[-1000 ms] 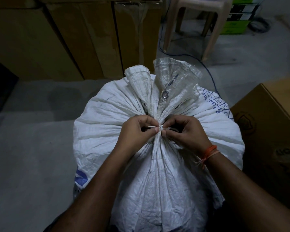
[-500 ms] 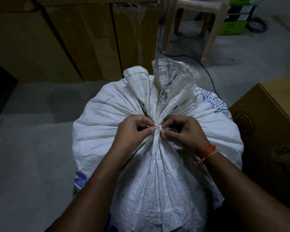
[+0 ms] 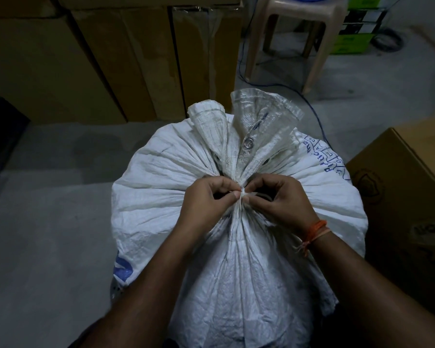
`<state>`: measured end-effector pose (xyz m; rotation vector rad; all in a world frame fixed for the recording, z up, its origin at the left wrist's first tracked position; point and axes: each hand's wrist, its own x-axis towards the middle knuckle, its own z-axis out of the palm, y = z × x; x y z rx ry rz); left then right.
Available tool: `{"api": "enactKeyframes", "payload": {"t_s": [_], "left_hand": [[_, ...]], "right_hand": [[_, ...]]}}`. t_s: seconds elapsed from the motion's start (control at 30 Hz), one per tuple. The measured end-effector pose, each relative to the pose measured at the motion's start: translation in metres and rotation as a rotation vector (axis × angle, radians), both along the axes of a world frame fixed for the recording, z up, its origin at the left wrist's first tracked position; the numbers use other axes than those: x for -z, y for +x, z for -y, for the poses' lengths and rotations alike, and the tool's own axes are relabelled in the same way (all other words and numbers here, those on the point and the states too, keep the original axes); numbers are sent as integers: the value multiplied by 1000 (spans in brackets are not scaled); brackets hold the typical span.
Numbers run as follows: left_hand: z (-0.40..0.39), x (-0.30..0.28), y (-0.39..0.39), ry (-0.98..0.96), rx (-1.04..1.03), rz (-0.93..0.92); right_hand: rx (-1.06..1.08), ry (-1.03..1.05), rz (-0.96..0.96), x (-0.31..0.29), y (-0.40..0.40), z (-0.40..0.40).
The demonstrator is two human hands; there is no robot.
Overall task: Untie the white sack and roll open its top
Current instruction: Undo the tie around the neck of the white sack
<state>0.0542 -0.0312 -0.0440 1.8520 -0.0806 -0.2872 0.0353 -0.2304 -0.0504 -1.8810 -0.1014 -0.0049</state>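
Note:
A full white woven sack [image 3: 161,197] with blue print stands on the floor in the middle of the view. Its neck is gathered and bound by a thin white tie [image 3: 242,194]. Above the knot the sack's top [image 3: 249,121] fans out, with a metal eyelet showing. My left hand [image 3: 206,197] pinches the tie from the left with thumb and forefinger. My right hand [image 3: 279,199], with an orange thread band at the wrist, pinches the tie from the right. Both hands meet at the knot.
Tall cardboard boxes [image 3: 98,59] line the back left. A beige plastic stool [image 3: 299,26] stands behind the sack, with a blue cable [image 3: 312,106] trailing on the floor. Another cardboard box [image 3: 399,187] sits close on the right. A dark object [image 3: 0,136] lies at the far left.
Both hands have stayed at the knot, with only small finger movements on the tie. The neck of the sack remains bound.

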Motion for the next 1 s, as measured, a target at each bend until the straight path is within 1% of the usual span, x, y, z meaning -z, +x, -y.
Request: {"api": "enactKeyframes", "payload": {"t_s": [0.07,0.13,0.2,0.23,0.33,0.47,0.57,0.63,0.67,0.73,0.87,1.0], "left_hand": [[0,-7,-3,19,-4,44],[1,-16,-8,14,6,63],[0,-21,-11,-18,26,26],[-1,-23,-12,-32,36,-4],[-3,-22,-13,-89,66,-90],[-6,-23,-10,-89,71,-113],[-9,-23,-8,-48,61,-125],[-8,-24,-8,-12,57,-115],[-6,-24,-7,17,53,-96],[-3,-25,-7,71,35,-68],[5,-26,-12,129,-27,-12],[8,-20,-18,144,-62,70]], "right_hand": [[21,-59,41,-9,-2,-1],[65,-217,136,-16,-4,0],[90,-408,222,-20,-4,5],[84,-452,232,-21,-5,7],[9,-471,211,-21,-8,13],[-148,-471,231,-36,-12,34],[-344,-443,121,-49,-24,57],[-412,-443,47,-51,-32,67],[-408,-443,20,-51,-34,67],[-336,-440,0,-48,-33,60],[-117,-537,114,-32,-20,32],[-50,-515,125,-26,-13,16]]}}
